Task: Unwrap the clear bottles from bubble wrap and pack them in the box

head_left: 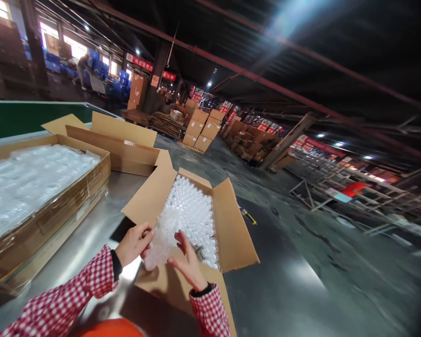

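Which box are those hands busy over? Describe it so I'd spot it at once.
Start at the metal table and find two red-checked sleeves. Their left hand, holding a clear sheet, and right hand are at the near end of the open box, its flaps spread. Unlike the carton to its left, filled with clear-wrapped goods, it shows close-packed round pieces.

I lose the left carton (66,210) past the edge; bubble wrap (161,238) hides some near clear pieces (194,203), and I can't read the far red banner (142,63).
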Motion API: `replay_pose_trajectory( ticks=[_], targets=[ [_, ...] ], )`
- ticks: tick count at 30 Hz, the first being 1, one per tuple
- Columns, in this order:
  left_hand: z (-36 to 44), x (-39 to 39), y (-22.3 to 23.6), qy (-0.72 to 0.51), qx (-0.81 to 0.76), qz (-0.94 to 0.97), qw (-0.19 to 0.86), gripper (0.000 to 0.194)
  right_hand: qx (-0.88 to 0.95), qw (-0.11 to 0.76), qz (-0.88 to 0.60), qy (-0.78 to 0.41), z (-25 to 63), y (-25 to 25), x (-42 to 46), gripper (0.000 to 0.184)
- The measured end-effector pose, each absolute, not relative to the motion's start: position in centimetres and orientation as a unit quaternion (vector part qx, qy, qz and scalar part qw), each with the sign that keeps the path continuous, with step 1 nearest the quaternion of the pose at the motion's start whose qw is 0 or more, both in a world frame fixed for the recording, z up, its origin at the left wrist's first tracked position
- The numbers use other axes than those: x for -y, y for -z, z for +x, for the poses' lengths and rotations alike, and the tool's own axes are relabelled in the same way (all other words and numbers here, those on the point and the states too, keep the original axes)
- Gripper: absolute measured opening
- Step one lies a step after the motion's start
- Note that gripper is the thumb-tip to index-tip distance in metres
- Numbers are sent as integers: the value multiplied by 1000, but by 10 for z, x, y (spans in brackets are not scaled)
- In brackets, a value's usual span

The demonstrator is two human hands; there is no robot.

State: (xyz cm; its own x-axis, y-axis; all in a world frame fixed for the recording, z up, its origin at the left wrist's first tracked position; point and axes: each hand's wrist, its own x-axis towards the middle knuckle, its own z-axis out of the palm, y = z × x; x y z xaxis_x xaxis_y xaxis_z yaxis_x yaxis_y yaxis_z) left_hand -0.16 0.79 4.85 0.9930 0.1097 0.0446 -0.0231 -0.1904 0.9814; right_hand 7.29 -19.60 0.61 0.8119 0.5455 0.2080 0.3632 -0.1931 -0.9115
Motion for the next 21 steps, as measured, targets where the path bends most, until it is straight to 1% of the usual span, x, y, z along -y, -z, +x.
replay_pose_trajectory(
  ticks=[1,2,3,4,5,7,8,10,11,12,14,15,16,17,18,21],
  targets=[
    [-1,-9,-49,-46,-28,761,646,34,283,592,-745,-122,72,7,193,92],
    [-1,-10,-51,-40,-28,753,656,34,280,618,-714,-170,69,18,187,98],
    [-2,-10,-53,-36,-28,747,663,34,283,641,-682,-209,65,28,179,95],
    [-2,-10,-57,-34,-28,742,669,34,287,661,-654,-232,60,34,169,86],
    [-4,-11,-61,-31,-29,736,675,35,288,678,-634,-237,55,37,160,72],
    [-11,-16,-72,-26,-31,720,693,35,273,701,-629,-197,48,34,146,49],
    [-15,-21,-78,-24,-30,712,701,35,263,707,-636,-165,46,28,142,44],
    [-27,-35,-86,-33,-26,704,709,36,250,710,-649,-111,48,11,143,43],
    [-33,-43,-87,-45,-26,707,705,41,249,707,-656,-91,50,2,145,43],
    [-39,-51,-87,-62,-28,717,694,50,252,701,-663,-75,53,-6,147,43],
    [-49,-63,-78,-71,-31,750,657,75,262,685,-678,-52,58,-21,151,40],
    [-52,-66,-71,-56,-29,766,640,83,270,675,-685,-45,60,-27,151,38],
    [-54,-67,-64,-30,-19,776,630,84,279,668,-689,-45,59,-31,151,36],
    [-56,-65,-57,-3,-2,776,631,81,289,661,-691,-49,58,-34,149,34],
    [-57,-62,-52,21,22,767,641,74,300,653,-692,-57,56,-35,148,33],
    [-57,-48,-47,33,81,734,674,44,335,613,-710,-90,47,-30,148,33]
  ],
)
